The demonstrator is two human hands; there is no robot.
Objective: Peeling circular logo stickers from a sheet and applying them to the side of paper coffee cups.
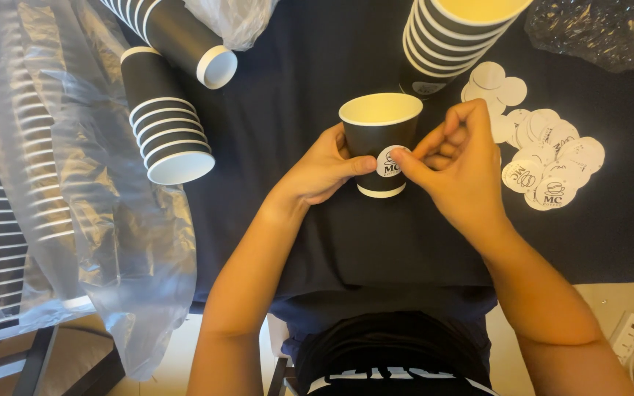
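Note:
A black paper cup (376,136) with a pale inside stands upright on the dark table (295,88). My left hand (324,169) grips its left side, thumb on the front. A round white sticker (389,163) sits on the cup's front. My right hand (460,165) presses the sticker's right edge with thumb and fingertip. A loose pile of round white stickers (541,150) lies just right of my right hand.
A tall stack of black cups (449,40) stands behind the held cup. Two more stacks (163,117) lie on their sides at the left. Clear plastic sleeves with cups (31,169) cover the left edge. Crumpled plastic (603,29) is at the back right. A white power strip (629,334) lies on the floor.

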